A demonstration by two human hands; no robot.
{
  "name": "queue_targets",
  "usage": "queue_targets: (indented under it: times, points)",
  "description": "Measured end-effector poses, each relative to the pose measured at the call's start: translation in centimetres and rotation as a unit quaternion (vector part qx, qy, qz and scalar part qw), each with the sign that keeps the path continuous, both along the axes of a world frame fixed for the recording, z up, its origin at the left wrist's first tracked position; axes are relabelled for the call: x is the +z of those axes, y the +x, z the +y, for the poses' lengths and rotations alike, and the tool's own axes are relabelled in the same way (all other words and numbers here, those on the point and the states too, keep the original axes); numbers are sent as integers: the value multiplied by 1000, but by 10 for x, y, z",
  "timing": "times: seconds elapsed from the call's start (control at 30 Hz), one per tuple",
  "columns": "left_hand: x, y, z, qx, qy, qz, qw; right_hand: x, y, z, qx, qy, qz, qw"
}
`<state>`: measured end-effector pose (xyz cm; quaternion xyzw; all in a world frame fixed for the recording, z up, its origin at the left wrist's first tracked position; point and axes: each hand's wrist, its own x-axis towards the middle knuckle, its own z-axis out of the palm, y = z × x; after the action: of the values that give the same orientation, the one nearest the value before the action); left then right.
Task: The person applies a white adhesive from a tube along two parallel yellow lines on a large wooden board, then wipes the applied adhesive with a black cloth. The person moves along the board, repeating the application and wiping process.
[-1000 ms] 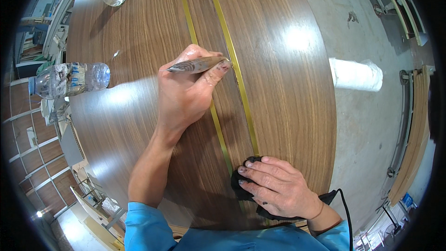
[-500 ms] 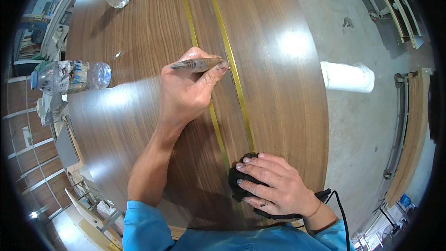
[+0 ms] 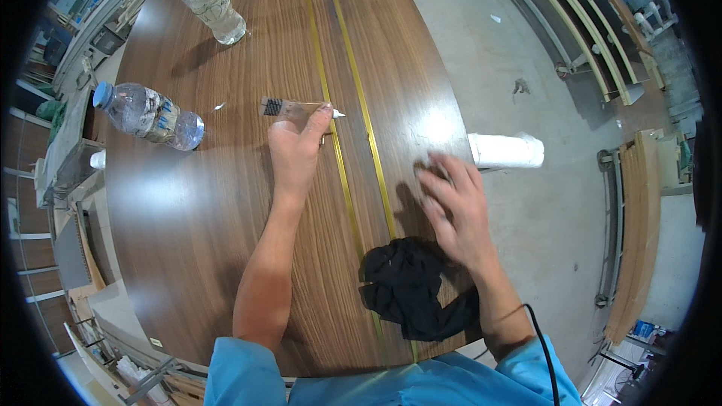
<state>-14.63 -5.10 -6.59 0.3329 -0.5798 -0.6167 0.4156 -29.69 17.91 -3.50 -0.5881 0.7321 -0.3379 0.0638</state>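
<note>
My left hand (image 3: 294, 154) is closed round a small clear tube (image 3: 280, 107) with dark print. Its white pointed nozzle sticks out past my thumb, between two gold strips that run lengthwise along a brown wood-grain panel (image 3: 218, 233). The left gold strip (image 3: 344, 177) passes beside my fingers; the right gold strip (image 3: 366, 120) lies beyond the nozzle, with a small gap between. My right hand (image 3: 460, 207) is over the panel's right side, fingers apart and slightly blurred, with nothing in it. Below it, a crumpled black cloth (image 3: 402, 286) lies across the strips' near ends.
Two clear bottles with blue caps are on the panel's left: a farther bottle (image 3: 210, 4) upright and a nearer bottle (image 3: 150, 115). A white roll (image 3: 508, 150) shows past the right edge. Wheeled racks (image 3: 579, 30) and stacked boards (image 3: 635, 233) stand on the concrete floor.
My right hand has let go of the black cloth and risen forward, its fingers spreading. My left hand has turned, bringing the tube's nozzle away from the right gold strip. The view has shifted.
</note>
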Motion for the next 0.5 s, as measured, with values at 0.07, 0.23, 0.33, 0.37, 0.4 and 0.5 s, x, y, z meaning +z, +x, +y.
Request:
queue_targets:
  times: [0.07, 0.23, 0.33, 0.37, 0.4, 0.5]
  points:
    - [1, 1, 0, 10, 26, 29, 999, -6, -15, -29, 34, -6, 38, 999]
    - [4, 3, -4, -11, 47, 10, 999, -14, -36, -70, 122, 28, 127, 984]
    - [4, 7, -6, -16, 48, -6, 999, -16, -41, -79, 147, 37, 173, 973]
    - [3, 6, -6, -16, 41, 6, 999, -16, -42, -81, 151, 43, 185, 970]
    - [2, 6, -6, -17, 39, 6, 999, -17, -43, -83, 159, 39, 191, 968]
    - [0, 5, -3, -17, 44, -2, 999, -21, -48, -92, 175, 32, 206, 962]
